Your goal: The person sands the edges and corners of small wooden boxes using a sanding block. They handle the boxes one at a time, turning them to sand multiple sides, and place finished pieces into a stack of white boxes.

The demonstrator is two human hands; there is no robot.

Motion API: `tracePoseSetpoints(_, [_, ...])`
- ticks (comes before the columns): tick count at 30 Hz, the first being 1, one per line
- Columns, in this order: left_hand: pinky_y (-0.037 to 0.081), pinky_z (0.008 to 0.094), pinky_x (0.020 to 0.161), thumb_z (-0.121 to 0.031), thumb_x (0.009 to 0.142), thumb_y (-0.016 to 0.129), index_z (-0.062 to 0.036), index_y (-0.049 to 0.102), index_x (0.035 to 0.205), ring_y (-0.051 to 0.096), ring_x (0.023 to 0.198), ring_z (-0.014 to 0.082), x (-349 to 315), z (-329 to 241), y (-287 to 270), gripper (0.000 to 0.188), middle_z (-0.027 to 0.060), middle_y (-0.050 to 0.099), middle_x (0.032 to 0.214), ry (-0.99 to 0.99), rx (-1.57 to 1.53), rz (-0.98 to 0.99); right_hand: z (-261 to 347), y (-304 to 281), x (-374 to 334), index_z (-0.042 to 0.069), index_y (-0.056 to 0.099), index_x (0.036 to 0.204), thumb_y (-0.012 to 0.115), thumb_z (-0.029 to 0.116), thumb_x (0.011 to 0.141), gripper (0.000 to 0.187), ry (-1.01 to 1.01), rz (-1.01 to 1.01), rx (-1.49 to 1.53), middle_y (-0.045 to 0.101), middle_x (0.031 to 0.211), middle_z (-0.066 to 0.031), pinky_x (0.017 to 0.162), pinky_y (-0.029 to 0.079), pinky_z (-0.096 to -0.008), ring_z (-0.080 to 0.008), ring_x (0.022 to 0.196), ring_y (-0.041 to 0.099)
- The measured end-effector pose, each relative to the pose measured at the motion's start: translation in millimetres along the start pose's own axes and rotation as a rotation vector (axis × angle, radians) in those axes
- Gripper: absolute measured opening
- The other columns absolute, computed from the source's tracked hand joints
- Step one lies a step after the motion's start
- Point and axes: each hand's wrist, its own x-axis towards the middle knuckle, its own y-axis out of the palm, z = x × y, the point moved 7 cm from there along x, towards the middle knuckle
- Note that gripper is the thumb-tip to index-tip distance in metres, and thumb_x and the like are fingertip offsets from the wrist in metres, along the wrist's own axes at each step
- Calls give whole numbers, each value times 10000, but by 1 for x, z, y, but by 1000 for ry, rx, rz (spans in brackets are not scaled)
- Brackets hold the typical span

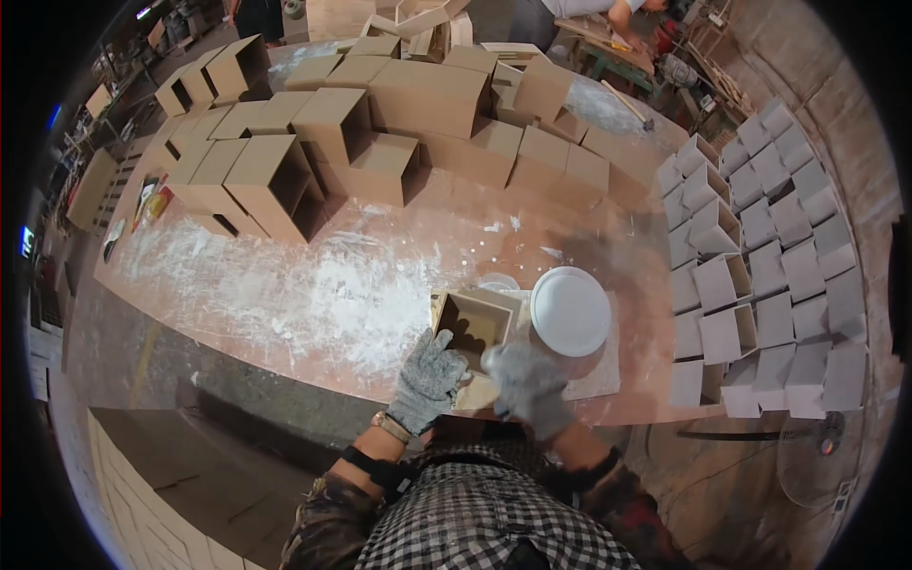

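In front of me on the table stands a small open-topped brown box (474, 318), with light-coloured wall edges. My left hand (427, 380), in a grey knit glove, grips the box's near left side, its fingers bent over the edge. My right hand (528, 382), gloved alike, is at the box's near right corner. Motion blurs its fingers, so I cannot see whether it holds anything. Just right of the box sits a round white lid or tub (570, 311). A small clear round lid (499, 282) lies behind the box.
Brown open boxes (427, 95) are stacked across the far side of the table (380, 256), which has white smears. Many grey-white boxes (760, 256) stand in rows at the right. A hammer (629, 106) lies at the far right. Another person (594, 9) bends over a workbench beyond.
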Motion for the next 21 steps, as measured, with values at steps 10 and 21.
tracePoseSetpoints(10, [322,503,1092,-284,744,706,-105,618,889,478,1229,300,1,-3,-3,246,67,622,980,49,18,-21,-42,-30,51,109,643,885,610,147,764,132,-60,-327,-35,617,821,-67,703,498,-388,-263,784,601])
tracePoseSetpoints(21, [347,514,1052,-303,804,636,-70,601,904,562,1051,313,11,-18,-25,256,86,615,863,42,147,15,34,6,-60,68,654,994,620,133,769,237,-316,-146,241,649,968,-69,764,511,-364,-255,873,622])
